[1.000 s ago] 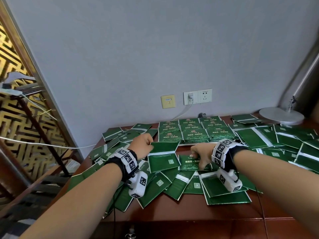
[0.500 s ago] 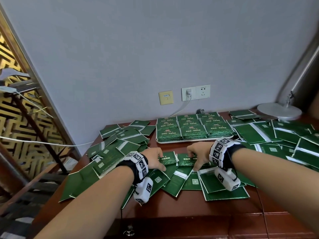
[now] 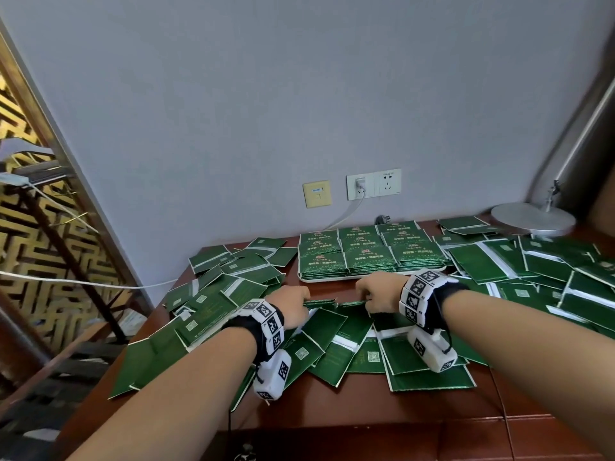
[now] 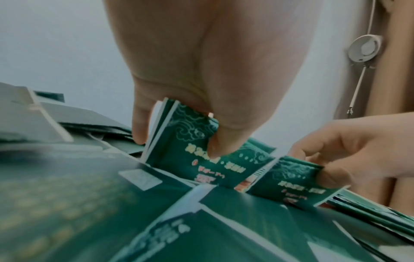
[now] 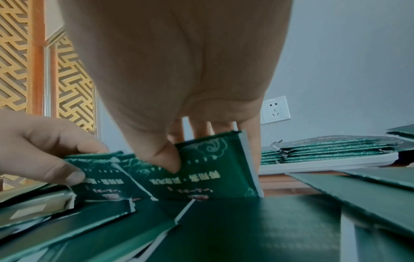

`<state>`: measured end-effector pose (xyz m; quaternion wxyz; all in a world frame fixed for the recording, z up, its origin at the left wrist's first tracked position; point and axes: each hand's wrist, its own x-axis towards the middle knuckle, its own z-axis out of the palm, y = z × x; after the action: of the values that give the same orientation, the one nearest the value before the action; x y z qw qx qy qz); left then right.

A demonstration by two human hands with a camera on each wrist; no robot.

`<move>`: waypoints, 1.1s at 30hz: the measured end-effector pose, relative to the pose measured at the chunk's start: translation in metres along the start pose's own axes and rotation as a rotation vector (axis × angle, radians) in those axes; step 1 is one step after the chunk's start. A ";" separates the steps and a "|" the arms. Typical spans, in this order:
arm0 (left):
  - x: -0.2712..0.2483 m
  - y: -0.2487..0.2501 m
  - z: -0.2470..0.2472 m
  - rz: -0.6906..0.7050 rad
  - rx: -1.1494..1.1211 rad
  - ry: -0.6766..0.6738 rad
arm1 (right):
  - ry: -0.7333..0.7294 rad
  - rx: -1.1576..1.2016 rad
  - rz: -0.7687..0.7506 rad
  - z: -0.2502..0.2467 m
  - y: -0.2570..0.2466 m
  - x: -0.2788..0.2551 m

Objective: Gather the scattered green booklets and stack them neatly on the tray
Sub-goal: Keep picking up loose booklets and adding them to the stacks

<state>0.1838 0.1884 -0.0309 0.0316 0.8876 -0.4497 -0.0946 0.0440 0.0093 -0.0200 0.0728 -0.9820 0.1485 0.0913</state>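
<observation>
Hands (image 3: 293, 307) now pinch upright booklets (image 4: 190, 150) together.

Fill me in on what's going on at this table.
A person is sorting green booklets on a wooden table. The left hand pinches one folded booklet upright on the loose pile, and the right hand pinches a second booklet beside it. Just beyond the hands, a white tray already holds neat rows of stacked booklets. Many scattered booklets still cover the table on both sides.
</observation>
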 end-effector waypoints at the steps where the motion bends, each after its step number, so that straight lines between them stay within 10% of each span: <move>1: 0.002 0.001 -0.002 0.012 -0.002 0.022 | 0.030 -0.014 -0.004 -0.002 0.002 0.002; 16: 0.082 0.005 -0.062 -0.054 -0.078 0.351 | 0.437 0.065 0.081 -0.069 0.073 0.047; 33: 0.246 -0.016 -0.060 -0.113 -0.033 0.467 | 0.413 -0.023 0.130 -0.094 0.129 0.202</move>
<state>0.3502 -0.0013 -0.0088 0.1440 0.9086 -0.3780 0.1040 0.2091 -0.1851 0.0159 0.0233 -0.9689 0.2224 -0.1056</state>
